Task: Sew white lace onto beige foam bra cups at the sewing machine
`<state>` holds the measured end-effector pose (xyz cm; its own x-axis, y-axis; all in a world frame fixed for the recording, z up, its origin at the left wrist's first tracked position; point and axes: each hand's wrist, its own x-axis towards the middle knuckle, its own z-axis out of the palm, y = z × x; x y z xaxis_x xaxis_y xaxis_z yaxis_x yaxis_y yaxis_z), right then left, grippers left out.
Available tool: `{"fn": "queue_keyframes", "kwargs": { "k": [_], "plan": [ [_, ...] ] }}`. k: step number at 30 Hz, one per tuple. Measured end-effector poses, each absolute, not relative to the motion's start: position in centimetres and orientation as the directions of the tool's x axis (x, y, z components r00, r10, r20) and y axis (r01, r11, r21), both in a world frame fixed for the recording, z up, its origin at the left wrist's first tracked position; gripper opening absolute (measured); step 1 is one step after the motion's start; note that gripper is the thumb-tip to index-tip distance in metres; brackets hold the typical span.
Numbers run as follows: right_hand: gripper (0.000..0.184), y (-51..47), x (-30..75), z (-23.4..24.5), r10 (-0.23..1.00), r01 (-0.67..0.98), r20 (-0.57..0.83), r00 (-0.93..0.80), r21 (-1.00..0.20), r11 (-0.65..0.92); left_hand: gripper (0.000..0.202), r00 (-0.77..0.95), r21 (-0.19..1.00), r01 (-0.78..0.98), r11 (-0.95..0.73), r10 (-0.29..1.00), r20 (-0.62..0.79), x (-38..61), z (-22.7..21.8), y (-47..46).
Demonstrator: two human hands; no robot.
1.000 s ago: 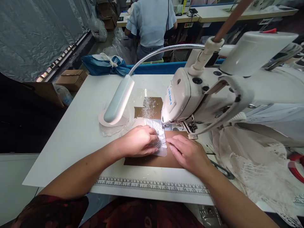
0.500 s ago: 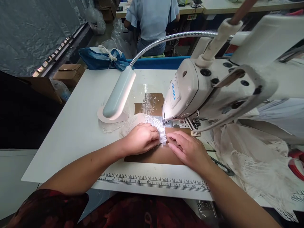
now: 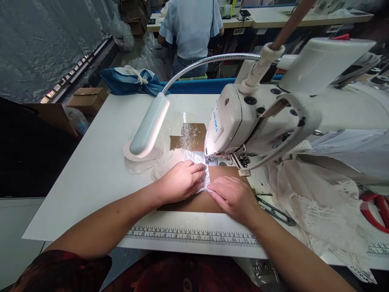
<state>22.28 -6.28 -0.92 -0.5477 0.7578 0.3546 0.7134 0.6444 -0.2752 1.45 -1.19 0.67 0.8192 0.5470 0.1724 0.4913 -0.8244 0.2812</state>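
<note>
White lace fabric (image 3: 196, 157) lies under the needle area of a white sewing machine (image 3: 232, 117), on a brown plate around the needle. My left hand (image 3: 184, 180) rests on the lace with its fingers curled and pressed down on it. At the lace's near right corner, my right hand (image 3: 232, 196) pinches the edge between thumb and fingertips. Left of my left hand, sheer pale fabric (image 3: 162, 164) continues from the lace, beside a round pale piece (image 3: 127, 152) partly under the lamp. The fingertips of my left hand are partly hidden in the lace.
A lamp (image 3: 148, 125) on a bendy metal neck hangs over the table. A printed ruler (image 3: 194, 236) runs along the front edge. Pale lace garments (image 3: 319, 194) and red-handled scissors (image 3: 375, 211) lie at the right. Another person (image 3: 191, 32) sits beyond the table.
My right hand has moved left and slightly nearer to me, onto the lace's corner. That corner now lies flatter and lower. The camera view has shifted a little.
</note>
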Motion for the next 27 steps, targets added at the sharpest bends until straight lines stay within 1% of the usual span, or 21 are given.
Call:
{"fn": "queue_keyframes", "kwargs": {
  "k": [5,10,17,23,27],
  "plan": [
    [0.018,-6.3,22.1,-0.8,0.764,0.721,0.365,-0.531,-0.280,0.634,0.038,0.824,0.235,0.511,-0.827,0.549,0.138,1.5,0.5,-0.9],
    [0.019,-6.1,22.0,-1.1,0.778,0.750,0.375,-0.505,-0.256,0.610,0.042,0.821,0.175,0.541,-0.823,0.562,0.100,1.5,0.8,-0.4],
    [0.021,-6.0,22.1,-1.3,0.768,0.766,0.408,-0.493,-0.216,0.606,0.041,0.841,0.142,0.518,-0.844,0.532,0.095,1.4,1.0,-0.4],
    [0.022,-6.0,22.0,-1.1,0.786,0.776,0.375,-0.492,-0.221,0.591,0.043,0.845,0.130,0.514,-0.848,0.527,0.093,1.3,0.9,0.1],
    [0.023,-5.9,21.7,-0.9,0.808,0.806,0.343,-0.478,-0.195,0.559,0.043,0.838,0.094,0.525,-0.846,0.533,0.117,1.1,0.8,0.7]
  ]
}}
